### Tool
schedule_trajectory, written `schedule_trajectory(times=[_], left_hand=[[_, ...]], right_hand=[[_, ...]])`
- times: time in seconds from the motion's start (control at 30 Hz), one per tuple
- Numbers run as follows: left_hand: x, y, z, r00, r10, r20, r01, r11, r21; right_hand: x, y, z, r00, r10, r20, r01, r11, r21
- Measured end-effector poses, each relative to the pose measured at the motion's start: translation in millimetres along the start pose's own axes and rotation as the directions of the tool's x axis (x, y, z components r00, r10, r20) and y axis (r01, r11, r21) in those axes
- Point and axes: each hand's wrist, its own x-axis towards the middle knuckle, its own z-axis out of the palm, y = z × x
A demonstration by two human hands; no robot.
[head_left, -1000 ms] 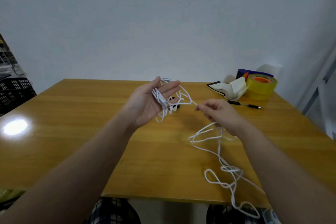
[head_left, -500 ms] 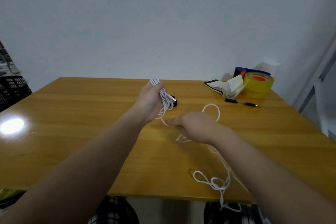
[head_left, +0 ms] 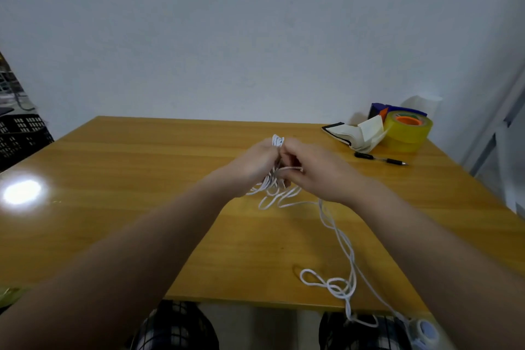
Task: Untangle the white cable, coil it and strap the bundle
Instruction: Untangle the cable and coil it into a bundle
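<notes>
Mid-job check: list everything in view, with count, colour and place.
table: one, yellow-brown wood, under it all
white cable: one, white, coils held up, rest trailing off the near edge
tape roll: one, yellow, orange core, far right corner
pen: one, black, before the tape roll
papers: one stack, white, left of the tape roll
box: one, dark blue, behind the tape roll
crate: at least one, black, far left, off the table
left hand: one, grips the coils
right hand: one, pinches a strand
</notes>
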Motion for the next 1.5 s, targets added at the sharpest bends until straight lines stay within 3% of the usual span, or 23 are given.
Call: schedule_trajectory(times=[0.17, 0.33, 0.43, 0.53, 0.67, 0.73, 0.77, 0.87, 1.0, 1.07, 1.1, 1.17, 1.23, 1.3, 1.37, 1.43, 1.5], left_hand=[[2, 4, 0, 0.992, -0.11, 0.063, 0.101, 0.987, 0.126], [0, 1, -16, 0.984, -0.162, 0.075, 0.135, 0.95, 0.283], [-2, -4, -22, 0.978, -0.191, 0.079, 0.166, 0.954, 0.25], [-6, -10, -24, 0.984, -0.103, 0.144, 0.046, 0.934, 0.354], [-6, -14, -25, 0.991, 0.033, 0.126, -0.085, 0.901, 0.426], [-5, -17, -24, 0.993, 0.082, 0.09, -0.116, 0.86, 0.497], [-6, -23, -27, 0.994, 0.089, 0.067, -0.111, 0.861, 0.496], [-14, -51, -48, 0.996, 0.036, -0.087, 0.002, 0.913, 0.407], [-16, -74, -56, 0.94, 0.029, -0.339, 0.07, 0.958, 0.278], [-8, -71, -47, 0.871, 0.042, -0.489, 0.066, 0.977, 0.202], [-4, -69, -45, 0.828, 0.034, -0.56, 0.07, 0.984, 0.163], [1, -61, -44, 0.78, 0.022, -0.625, 0.06, 0.992, 0.111], [3, -50, -46, 0.815, 0.073, -0.575, 0.061, 0.976, 0.21], [4, -33, -46, 0.861, 0.159, -0.483, 0.043, 0.924, 0.381], [7, -18, -44, 0.888, 0.204, -0.412, 0.008, 0.89, 0.456], [11, -7, -40, 0.896, 0.232, -0.379, -0.027, 0.88, 0.475], [15, 1, -35, 0.902, 0.244, -0.356, -0.069, 0.895, 0.441]], right_hand=[[4, -2, -5, 0.997, 0.073, -0.027, -0.071, 0.995, 0.074], [1, 8, -3, 0.988, 0.002, 0.153, -0.027, 0.986, 0.165], [-2, 16, 2, 0.987, 0.05, 0.155, -0.078, 0.98, 0.181], [-2, 18, 1, 0.988, 0.119, 0.102, -0.14, 0.961, 0.238], [0, 17, 3, 0.958, 0.279, -0.059, -0.214, 0.839, 0.501], [4, 19, 11, 0.893, 0.425, -0.15, -0.255, 0.751, 0.609], [5, 26, 13, 0.82, 0.535, -0.203, -0.285, 0.69, 0.665], [-6, 61, 6, 0.499, 0.838, -0.221, -0.301, 0.406, 0.863], [-21, 97, 23, 0.379, 0.914, -0.147, -0.509, 0.339, 0.791], [-19, 98, 36, 0.289, 0.952, -0.097, -0.533, 0.244, 0.81], [-18, 95, 38, 0.281, 0.956, -0.08, -0.539, 0.226, 0.812], [-16, 94, 39, 0.362, 0.93, -0.063, -0.615, 0.289, 0.734], [-12, 89, 34, 0.479, 0.87, -0.112, -0.667, 0.445, 0.597], [-6, 73, 21, 0.559, 0.776, -0.292, -0.538, 0.608, 0.585], [2, 46, 9, 0.646, 0.625, -0.437, -0.276, 0.726, 0.63], [10, 15, 5, 0.82, 0.447, -0.357, -0.142, 0.764, 0.63], [18, 1, 8, 0.915, 0.352, -0.196, -0.209, 0.83, 0.517]])
